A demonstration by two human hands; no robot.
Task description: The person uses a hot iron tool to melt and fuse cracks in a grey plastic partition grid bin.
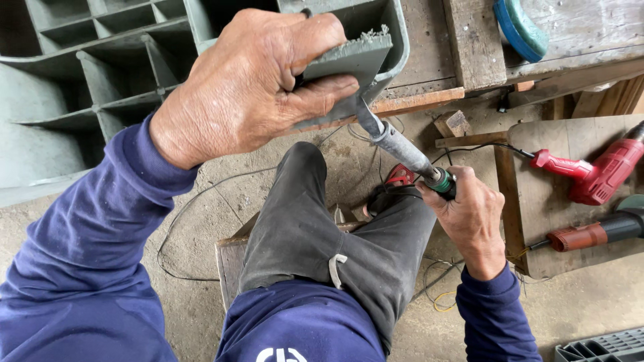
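Your left hand [248,87] is filling the top of the head view, closest to the lens, and it is clamping down hard: thumb on top, fingers curling underneath, pinching a flat grey plastic piece [349,57] with a rough, ragged upper edge. You are pressing that piece against the corner of the big grey-green plastic crate [100,80], whose divided compartments are spreading across the upper left. Your blue sleeve [80,255] is running down the left side of the frame.

Lower right, your right hand [469,214] is wrapping fully closed around the green grip of a soldering iron [402,151]. Its metal shaft is angling up and left, and the flat tip is touching the underside of the plastic piece, just below your left fingers. A thin cable is trailing away from the handle end.

Between the 2 hands, your knee in dark trousers [322,228] is rising toward the camera, and you are sitting on a low wooden seat over a concrete floor [590,302].

Off to the right, 2 power tools are lying on a wooden board [537,201]: a red drill [597,171] above, and a red-and-dark tool [597,233] just below it, well apart from your hands. Up top, a blue-and-green round object [520,27] is resting on a wooden bench [469,40].
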